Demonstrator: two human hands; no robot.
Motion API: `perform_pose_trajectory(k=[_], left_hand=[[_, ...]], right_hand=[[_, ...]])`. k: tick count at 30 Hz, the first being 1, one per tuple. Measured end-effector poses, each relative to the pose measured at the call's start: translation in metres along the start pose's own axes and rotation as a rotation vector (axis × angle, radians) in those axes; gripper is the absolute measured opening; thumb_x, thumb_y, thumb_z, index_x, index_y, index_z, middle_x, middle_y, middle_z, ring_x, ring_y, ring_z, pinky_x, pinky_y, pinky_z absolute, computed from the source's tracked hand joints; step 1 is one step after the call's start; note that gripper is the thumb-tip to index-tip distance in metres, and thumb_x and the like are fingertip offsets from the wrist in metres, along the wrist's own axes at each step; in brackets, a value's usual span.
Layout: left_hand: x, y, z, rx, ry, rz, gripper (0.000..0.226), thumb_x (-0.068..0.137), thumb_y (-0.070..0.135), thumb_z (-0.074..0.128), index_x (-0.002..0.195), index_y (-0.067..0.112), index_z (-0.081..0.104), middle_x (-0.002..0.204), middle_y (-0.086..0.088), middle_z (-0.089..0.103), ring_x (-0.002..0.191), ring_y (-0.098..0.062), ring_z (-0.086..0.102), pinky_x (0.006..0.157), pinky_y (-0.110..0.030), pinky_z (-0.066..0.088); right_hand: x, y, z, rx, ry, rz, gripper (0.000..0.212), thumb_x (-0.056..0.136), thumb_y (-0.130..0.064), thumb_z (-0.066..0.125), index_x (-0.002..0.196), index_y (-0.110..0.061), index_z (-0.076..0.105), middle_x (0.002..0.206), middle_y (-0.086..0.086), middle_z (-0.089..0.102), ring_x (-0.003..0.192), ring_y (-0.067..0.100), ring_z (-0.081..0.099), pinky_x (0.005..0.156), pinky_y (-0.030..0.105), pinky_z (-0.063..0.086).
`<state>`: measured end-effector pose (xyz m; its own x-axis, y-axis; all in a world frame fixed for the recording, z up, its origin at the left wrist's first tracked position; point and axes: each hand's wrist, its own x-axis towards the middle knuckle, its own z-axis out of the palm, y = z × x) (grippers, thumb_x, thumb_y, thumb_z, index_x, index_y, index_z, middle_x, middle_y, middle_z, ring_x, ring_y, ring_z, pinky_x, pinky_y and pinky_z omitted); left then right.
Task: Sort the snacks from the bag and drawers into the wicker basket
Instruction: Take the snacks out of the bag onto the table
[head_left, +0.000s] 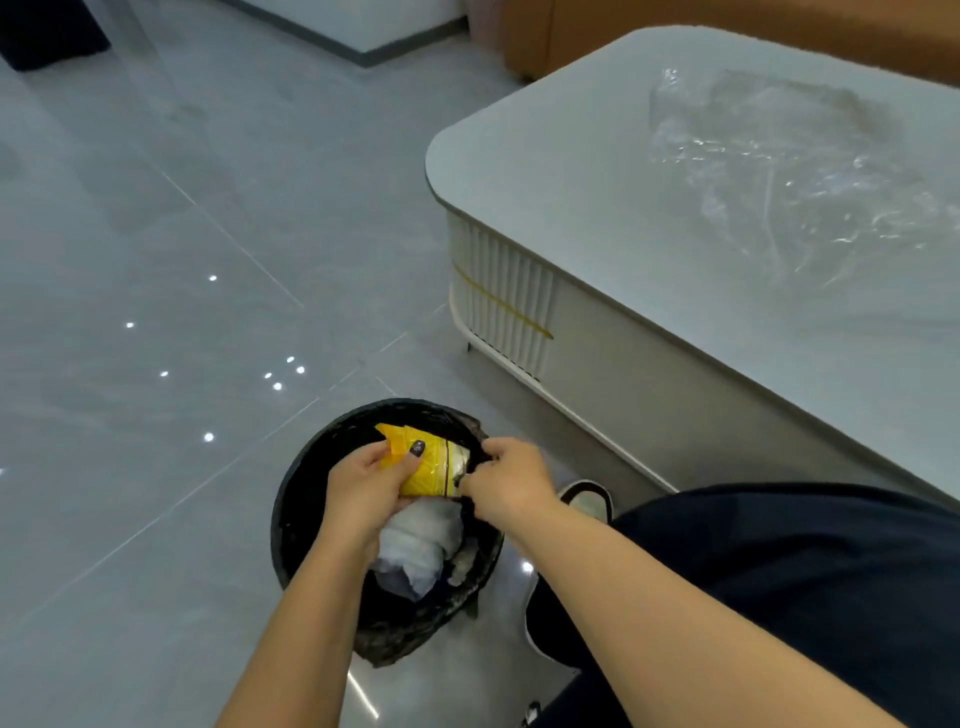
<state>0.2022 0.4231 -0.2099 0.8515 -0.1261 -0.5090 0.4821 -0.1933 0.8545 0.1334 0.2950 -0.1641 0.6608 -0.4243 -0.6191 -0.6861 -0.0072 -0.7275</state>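
Observation:
A round dark basket (301, 488) stands on the floor in front of me, lined with dark plastic. Over its opening I hold a yellow snack packet (434, 467). My left hand (363, 493) grips the packet's left end, thumb on top. My right hand (506, 480) pinches its right end, close to the basket's right rim. White crumpled wrapping (421, 535) lies inside the basket under the packet. A clear plastic bag (795, 171) lies flat on the low table (597, 171) at the right.
The low table with a ribbed white side (504, 306) stands close to the right of the basket. My dark-clad leg (779, 561) and a shoe (587, 499) are beside the basket. Glossy grey floor tiles (182, 260) stretch to the left.

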Motion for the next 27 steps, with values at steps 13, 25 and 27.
perform_pose_trajectory(k=[13,25,27], left_hand=[[0.101,-0.102,0.033,0.672,0.133,-0.072,0.022,0.085,0.023,0.072,0.101,0.008,0.074,0.101,-0.011,0.072,0.093,-0.027,0.064,0.068,-0.024,0.038],[0.115,-0.116,0.061,1.203,0.203,0.056,0.046,0.091,0.043,0.06,0.123,0.012,0.052,0.13,-0.015,0.043,0.122,-0.035,0.038,0.098,-0.041,0.034],[0.111,-0.106,0.059,1.179,0.182,0.09,0.041,0.093,0.045,0.056,0.121,0.015,0.055,0.13,-0.013,0.045,0.123,-0.033,0.038,0.099,-0.042,0.032]], right_hand=[[0.045,0.062,-0.019,-0.328,-0.099,0.168,0.031,0.08,-0.004,0.062,0.11,-0.005,0.057,0.087,0.009,0.053,0.08,0.027,0.055,0.068,0.031,0.046],[0.056,0.069,-0.019,0.061,-0.211,0.204,0.021,0.084,-0.001,0.07,0.102,-0.01,0.066,0.088,0.011,0.066,0.088,0.031,0.069,0.071,0.038,0.061],[0.053,0.066,-0.021,0.035,-0.189,0.186,0.016,0.085,-0.007,0.071,0.097,-0.015,0.063,0.092,0.009,0.065,0.089,0.03,0.069,0.07,0.038,0.06]])
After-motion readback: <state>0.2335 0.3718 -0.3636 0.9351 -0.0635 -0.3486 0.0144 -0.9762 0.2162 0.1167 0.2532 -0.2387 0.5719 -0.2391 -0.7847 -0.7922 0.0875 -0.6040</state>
